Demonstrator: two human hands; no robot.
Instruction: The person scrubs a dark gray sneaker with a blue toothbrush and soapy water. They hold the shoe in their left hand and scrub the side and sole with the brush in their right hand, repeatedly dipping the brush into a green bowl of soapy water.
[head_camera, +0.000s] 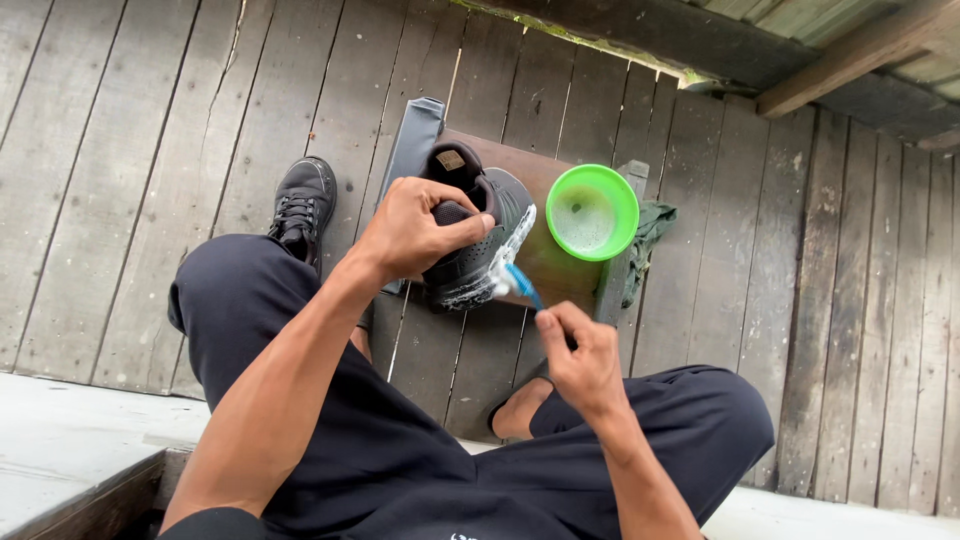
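I see a floor (150, 150) of grey, weathered wooden planks in soft daylight; a pale concrete step (70, 440) at the bottom; dark wooden beams (850, 55) at the upper right.

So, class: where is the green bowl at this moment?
In the head view, the green bowl sits right of centre on a small wooden stool, just right of the soapy shoe and beside a green cloth.
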